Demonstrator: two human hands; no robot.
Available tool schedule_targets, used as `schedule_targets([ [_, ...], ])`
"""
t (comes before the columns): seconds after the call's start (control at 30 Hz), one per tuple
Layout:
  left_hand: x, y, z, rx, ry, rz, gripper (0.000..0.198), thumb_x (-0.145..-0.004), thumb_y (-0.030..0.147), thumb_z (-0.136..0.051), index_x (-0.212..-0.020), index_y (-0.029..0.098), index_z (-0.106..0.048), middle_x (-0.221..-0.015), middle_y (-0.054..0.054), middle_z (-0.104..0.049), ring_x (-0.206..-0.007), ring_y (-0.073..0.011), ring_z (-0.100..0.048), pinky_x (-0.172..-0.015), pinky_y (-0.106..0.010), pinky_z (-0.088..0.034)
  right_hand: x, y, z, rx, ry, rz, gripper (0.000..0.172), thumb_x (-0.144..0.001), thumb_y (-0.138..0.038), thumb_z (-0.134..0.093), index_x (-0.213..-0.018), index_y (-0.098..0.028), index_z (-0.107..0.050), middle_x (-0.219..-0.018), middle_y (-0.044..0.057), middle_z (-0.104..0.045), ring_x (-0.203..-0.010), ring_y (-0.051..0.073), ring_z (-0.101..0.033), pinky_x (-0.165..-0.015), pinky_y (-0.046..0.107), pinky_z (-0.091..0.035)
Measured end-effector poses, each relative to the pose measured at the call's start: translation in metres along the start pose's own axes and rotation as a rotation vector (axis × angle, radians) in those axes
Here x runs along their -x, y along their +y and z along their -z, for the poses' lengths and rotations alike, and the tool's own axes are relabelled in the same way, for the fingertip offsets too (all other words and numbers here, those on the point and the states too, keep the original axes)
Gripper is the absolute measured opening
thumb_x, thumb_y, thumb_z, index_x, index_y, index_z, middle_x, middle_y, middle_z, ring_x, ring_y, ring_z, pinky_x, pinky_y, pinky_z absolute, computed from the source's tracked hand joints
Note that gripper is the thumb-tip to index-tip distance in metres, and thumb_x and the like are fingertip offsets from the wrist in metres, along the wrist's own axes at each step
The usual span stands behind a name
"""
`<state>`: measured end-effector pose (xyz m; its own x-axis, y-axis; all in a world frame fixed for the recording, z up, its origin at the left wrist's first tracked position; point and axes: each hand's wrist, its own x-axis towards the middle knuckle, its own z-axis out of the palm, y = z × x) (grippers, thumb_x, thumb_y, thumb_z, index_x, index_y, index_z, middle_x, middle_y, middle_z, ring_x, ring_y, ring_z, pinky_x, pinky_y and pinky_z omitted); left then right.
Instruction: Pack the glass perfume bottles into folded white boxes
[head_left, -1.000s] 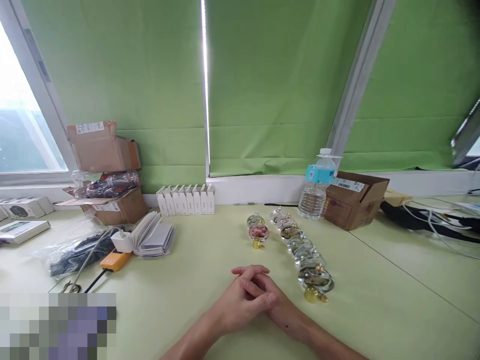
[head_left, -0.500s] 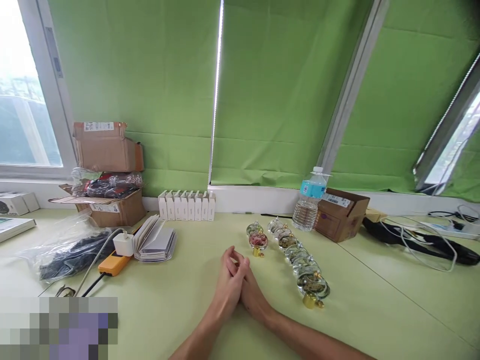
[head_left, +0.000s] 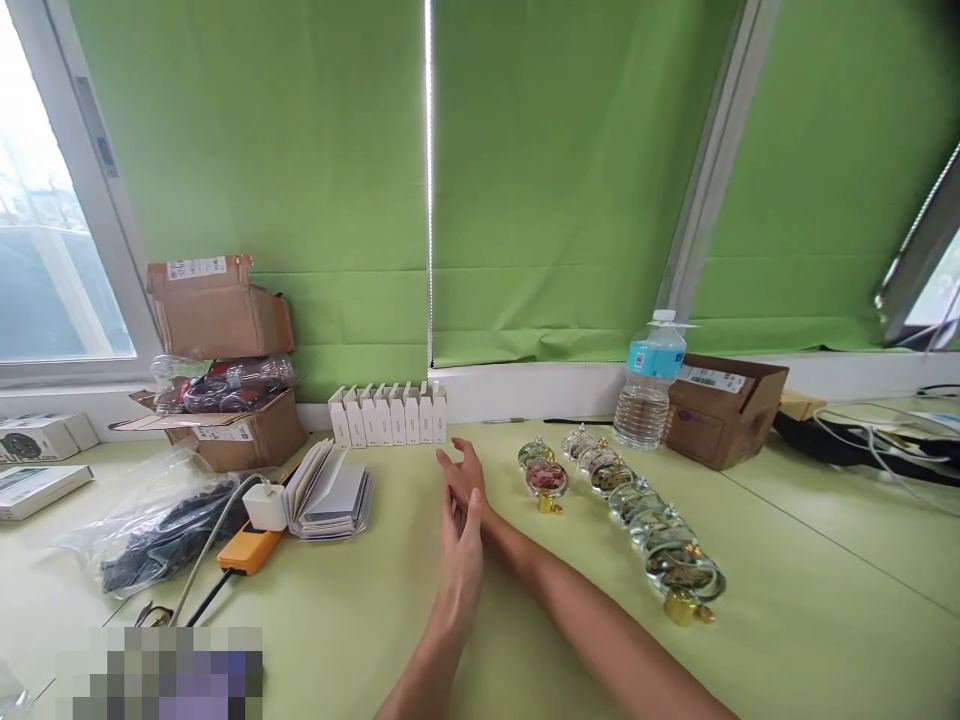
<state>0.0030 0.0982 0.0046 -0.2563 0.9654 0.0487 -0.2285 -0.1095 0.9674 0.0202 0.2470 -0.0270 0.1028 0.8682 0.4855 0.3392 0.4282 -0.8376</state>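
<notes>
Our left hand [head_left: 460, 560], fingers extended, presses against the base of our right hand [head_left: 465, 475], which has just slid forward out of the clasp with its fingers loosely spread; the two now touch only each other and hold nothing. On the surface [head_left: 787, 600] to our right lies a long row [head_left: 636, 502] of glass pieces, overlapping too much to count, with one gold cap at its near end [head_left: 680, 607]. Closer beside our right hand, the short row [head_left: 546, 477] has two pieces and another gold cap. Left, one card stack [head_left: 345, 505]; beyond, one water bottle [head_left: 649, 385], three cartons [head_left: 724, 410], eight white boxes [head_left: 388, 418].
</notes>
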Motion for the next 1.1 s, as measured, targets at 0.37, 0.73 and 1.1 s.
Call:
schedule_targets([
  [0.37,-0.008,-0.011,0.006,0.003,-0.003,0.085,0.075,-0.087,0.065,-0.053,-0.146,0.024,-0.034,-0.157,-0.008,-0.037,-0.141,-0.0257,-0.04,-0.116,-0.034,-0.035,-0.059,0.02,-0.036,0.098,0.029,-0.01,0.07,-0.081,-0.035,-0.057,-0.146,-0.022,-0.036,-0.143,0.012,-0.047,-0.125,0.032,-0.05,-0.094,0.044,-0.048],
  [0.73,-0.017,-0.02,0.005,-0.062,-0.005,0.034,0.073,-0.084,0.071,-0.052,-0.135,0.02,-0.044,-0.143,-0.014,-0.052,-0.132,-0.0288,-0.051,-0.11,-0.037,-0.041,-0.083,0.031,-0.05,0.168,0.006,0.167,0.07,-0.086,-0.032,-0.055,-0.151,-0.029,-0.03,-0.156,0.006,-0.029,-0.144,0.029,-0.026,-0.111,0.045,-0.035],
  [1.1,-0.014,-0.012,0.003,-0.003,-0.012,0.013,0.06,-0.089,0.064,-0.049,-0.125,0.016,-0.049,-0.13,-0.016,-0.061,-0.12,-0.0286,-0.06,-0.103,-0.038,-0.047,-0.083,0.032,-0.049,0.166,0.05,0.25,0.06,-0.088,-0.032,-0.053,-0.146,-0.026,-0.041,-0.157,0.008,-0.029,-0.144,0.03,-0.026,-0.112,0.048,-0.032],
])
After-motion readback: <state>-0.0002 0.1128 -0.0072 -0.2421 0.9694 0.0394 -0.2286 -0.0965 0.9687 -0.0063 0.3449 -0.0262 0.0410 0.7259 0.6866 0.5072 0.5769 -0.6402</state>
